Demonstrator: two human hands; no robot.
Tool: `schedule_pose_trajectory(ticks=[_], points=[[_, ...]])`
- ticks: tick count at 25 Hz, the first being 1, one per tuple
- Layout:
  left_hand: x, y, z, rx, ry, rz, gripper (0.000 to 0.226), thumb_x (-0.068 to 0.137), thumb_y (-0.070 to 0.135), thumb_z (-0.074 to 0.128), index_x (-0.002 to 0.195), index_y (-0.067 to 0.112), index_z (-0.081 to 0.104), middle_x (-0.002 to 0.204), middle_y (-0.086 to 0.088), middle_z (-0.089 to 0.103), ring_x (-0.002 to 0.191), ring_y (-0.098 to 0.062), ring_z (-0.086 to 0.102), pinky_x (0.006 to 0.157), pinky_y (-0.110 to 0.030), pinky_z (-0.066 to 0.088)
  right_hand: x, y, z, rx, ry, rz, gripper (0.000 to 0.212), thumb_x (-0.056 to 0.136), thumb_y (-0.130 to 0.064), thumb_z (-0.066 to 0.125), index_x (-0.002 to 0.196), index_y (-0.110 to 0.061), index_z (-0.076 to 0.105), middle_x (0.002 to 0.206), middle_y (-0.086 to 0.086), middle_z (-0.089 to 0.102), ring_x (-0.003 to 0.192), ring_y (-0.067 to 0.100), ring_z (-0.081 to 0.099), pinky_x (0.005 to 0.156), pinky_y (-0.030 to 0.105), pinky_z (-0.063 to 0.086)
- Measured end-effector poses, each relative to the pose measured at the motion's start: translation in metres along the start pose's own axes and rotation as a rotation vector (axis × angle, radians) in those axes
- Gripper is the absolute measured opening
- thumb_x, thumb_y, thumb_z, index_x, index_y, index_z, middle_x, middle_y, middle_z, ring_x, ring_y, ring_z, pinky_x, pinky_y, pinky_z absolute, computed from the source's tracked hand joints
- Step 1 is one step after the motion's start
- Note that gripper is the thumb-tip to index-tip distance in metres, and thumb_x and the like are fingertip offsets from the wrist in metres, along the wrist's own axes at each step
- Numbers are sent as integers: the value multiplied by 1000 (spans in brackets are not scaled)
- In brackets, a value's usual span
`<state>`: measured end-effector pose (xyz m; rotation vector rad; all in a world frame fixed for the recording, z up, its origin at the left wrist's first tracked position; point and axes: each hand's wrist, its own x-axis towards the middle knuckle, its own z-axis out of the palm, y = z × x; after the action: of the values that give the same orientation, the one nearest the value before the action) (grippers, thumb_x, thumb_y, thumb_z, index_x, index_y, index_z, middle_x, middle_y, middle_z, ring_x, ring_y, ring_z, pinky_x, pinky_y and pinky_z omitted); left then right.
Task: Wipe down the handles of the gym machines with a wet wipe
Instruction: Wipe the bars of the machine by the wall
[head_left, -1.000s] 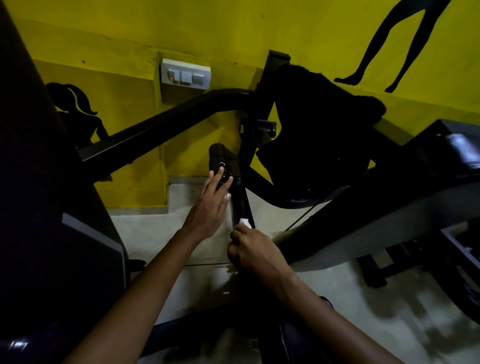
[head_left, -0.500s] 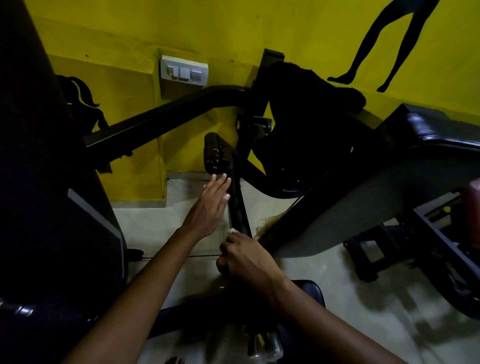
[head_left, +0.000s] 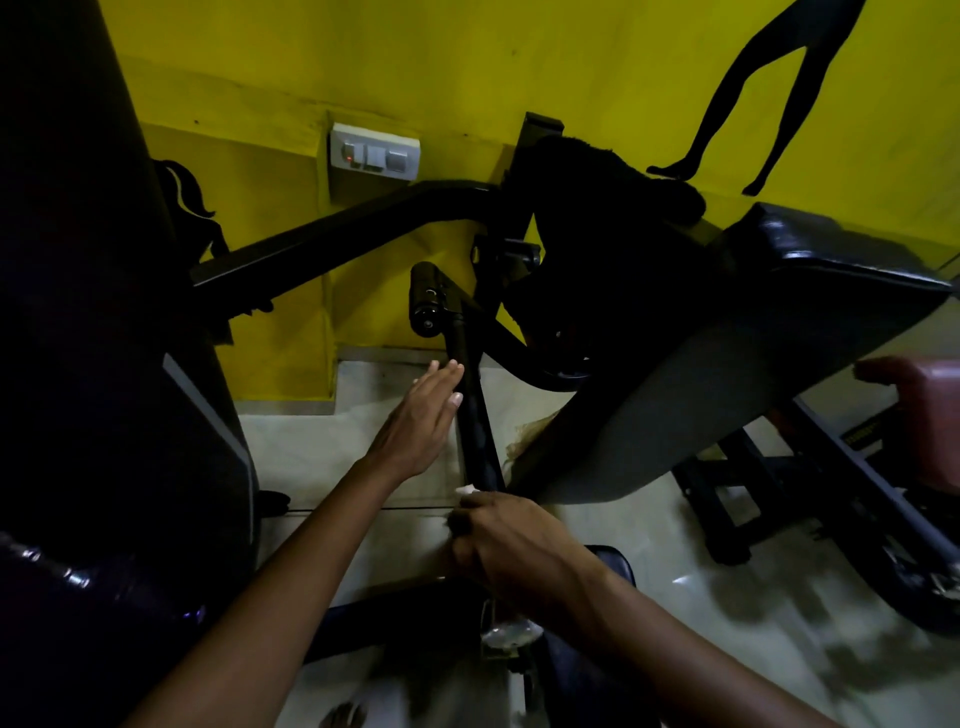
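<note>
Low down, right hand (head_left: 511, 540) apparently clenched around wet wipe (head_left: 466, 490) and handle bar (head_left: 474, 415); left hand (head_left: 418, 421) flat, released.

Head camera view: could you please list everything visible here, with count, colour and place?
black tubular machine handle bar: one, black, centre, running up from the right hand
white wet wipe: one, white, at the bar, in the right hand
grey wall switch plate: one, grey, on the yellow wall
black padded bench: one, black, right
left hand: one, open and flat, beside the bar
right hand: one, grip closed on the wipe
</note>
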<state>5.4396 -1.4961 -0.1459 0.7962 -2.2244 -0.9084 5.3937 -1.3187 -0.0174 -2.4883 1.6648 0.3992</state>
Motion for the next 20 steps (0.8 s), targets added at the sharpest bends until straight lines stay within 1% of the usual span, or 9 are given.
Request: schedule_pose_trajectory(ticks=[3, 6, 9, 11, 14, 16, 17, 19, 20], points=[[-11, 9, 1, -10, -11, 2, 56, 97, 35, 28, 146, 10, 31, 154, -6, 28, 144, -14, 14, 117, -30, 16, -19, -11, -12, 130, -125, 90, 26, 97, -11, 42, 112, -1, 60, 116, 19, 57, 108, 34, 51, 91, 39, 42], [-21, 16, -1, -22, -21, 12, 55, 98, 33, 29, 147, 9, 29, 155, -6, 26, 141, -7, 11, 115, -23, 14, -36, -25, -20, 174, -152, 94, 26, 97, -10, 42, 112, -1, 60, 118, 21, 57, 110, 35, 50, 92, 40, 39], [-26, 19, -3, -21, -29, 0, 54, 98, 32, 30, 147, 10, 29, 155, -5, 25, 140, -5, 11, 116, -24, 14, -45, -29, -20, 160, -142, 118, 27, 97, -11, 40, 113, -2, 60, 119, 20, 56, 111, 34, 49, 92, 38, 37], [-26, 20, -5, -9, -33, -1, 54, 98, 33, 30, 147, 10, 30, 155, -5, 26, 143, -8, 12, 118, -29, 16, -46, -26, -18, 156, -85, 118, 28, 97, -11, 40, 112, -3, 61, 118, 17, 58, 111, 31, 50, 92, 35, 36], [-23, 21, -6, 17, -42, 5, 49, 102, 28, 31, 147, 11, 29, 155, -4, 25, 145, -14, 13, 116, -25, 13, -41, -10, -3, 121, 90, 56, 29, 91, -9, 41, 97, -7, 70, 105, 8, 66, 98, 19, 61, 85, 26, 46], [-17, 20, -7, 23, -26, 19, 49, 102, 28, 31, 147, 11, 29, 155, -4, 25, 145, -13, 12, 114, -22, 11, -35, -2, 6, 158, 68, 14, 30, 91, -10, 41, 100, 2, 67, 109, 15, 63, 99, 28, 61, 79, 37, 53], [-13, 18, -7, 24, -11, 24, 51, 100, 31, 29, 147, 11, 29, 155, -4, 25, 145, -13, 12, 114, -21, 10, -31, 4, 9, 141, 108, 14, 37, 91, -14, 36, 101, 5, 66, 110, 19, 63, 99, 33, 60, 78, 41, 54], [-3, 11, -9, 28, 13, 26, 55, 97, 35, 27, 147, 12, 29, 155, -3, 26, 144, -11, 10, 114, -22, 10, -19, 19, 15, 104, 221, 32, 56, 86, -24, 22, 103, 5, 66, 111, 21, 63, 103, 34, 59, 88, 44, 49], [2, 6, -11, 30, 23, 21, 56, 97, 36, 26, 147, 12, 29, 155, -3, 26, 144, -11, 10, 115, -24, 10, -11, 26, 18, 101, 217, 37, 53, 88, -23, 24, 104, 5, 66, 112, 21, 62, 106, 33, 57, 94, 43, 45]])
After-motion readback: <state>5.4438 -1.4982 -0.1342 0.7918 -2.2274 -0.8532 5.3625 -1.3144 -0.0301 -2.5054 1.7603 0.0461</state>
